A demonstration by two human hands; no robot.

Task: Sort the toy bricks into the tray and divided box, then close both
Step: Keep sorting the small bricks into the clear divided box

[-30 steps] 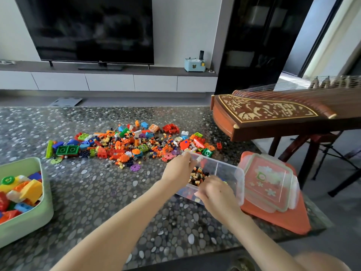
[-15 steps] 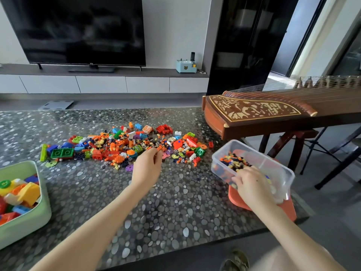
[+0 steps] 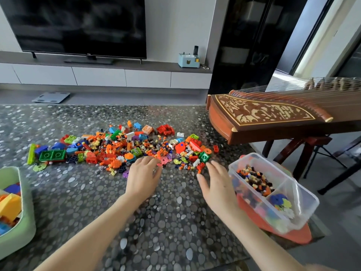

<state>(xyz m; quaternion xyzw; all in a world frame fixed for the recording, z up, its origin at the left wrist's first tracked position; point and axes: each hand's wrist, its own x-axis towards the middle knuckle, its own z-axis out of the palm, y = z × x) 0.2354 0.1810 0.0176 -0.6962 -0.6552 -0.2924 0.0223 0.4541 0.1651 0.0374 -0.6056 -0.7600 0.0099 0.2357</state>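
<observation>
left hand [image 3: 143, 174] palm-down at bricks [image 3: 117, 149], grip wide | right hand [image 3: 216, 185] palm-down by divided box [image 3: 301, 202], grip wide

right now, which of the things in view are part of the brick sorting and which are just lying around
Part of the job: brick pile, green tray, divided box, left hand, right hand.

Just lying about: television, wooden zither, small blue box on the shelf, scale on the floor.
</observation>
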